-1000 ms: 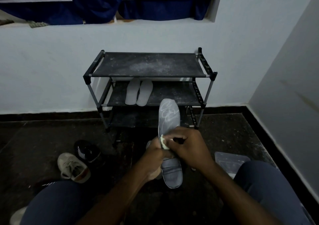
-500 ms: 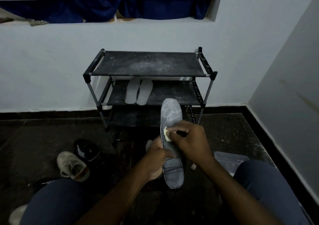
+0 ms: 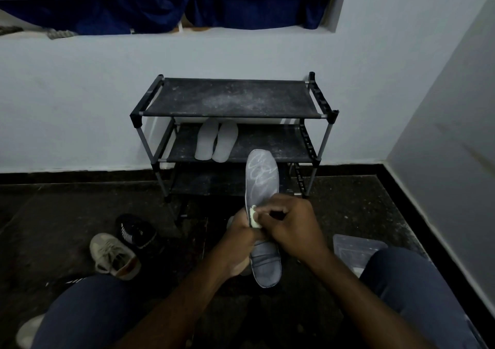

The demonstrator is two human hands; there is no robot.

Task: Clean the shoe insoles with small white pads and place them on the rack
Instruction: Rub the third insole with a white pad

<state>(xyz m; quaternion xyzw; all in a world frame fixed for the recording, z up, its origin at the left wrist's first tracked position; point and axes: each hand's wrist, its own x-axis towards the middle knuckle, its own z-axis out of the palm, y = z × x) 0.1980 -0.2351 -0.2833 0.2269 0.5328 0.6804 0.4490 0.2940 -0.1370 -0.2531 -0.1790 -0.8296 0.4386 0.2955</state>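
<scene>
Left hand [image 3: 237, 244] grips the grey insole [image 3: 262, 177] mid-length, bracing it so the right hand [image 3: 293, 225], pinching a white pad [image 3: 253, 218], can scrub.

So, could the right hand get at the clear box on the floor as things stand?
Probably yes: the clear box lies just beside the right hand with nothing between them, though that hand is pinching the white pad, which it would have to drop.
</scene>
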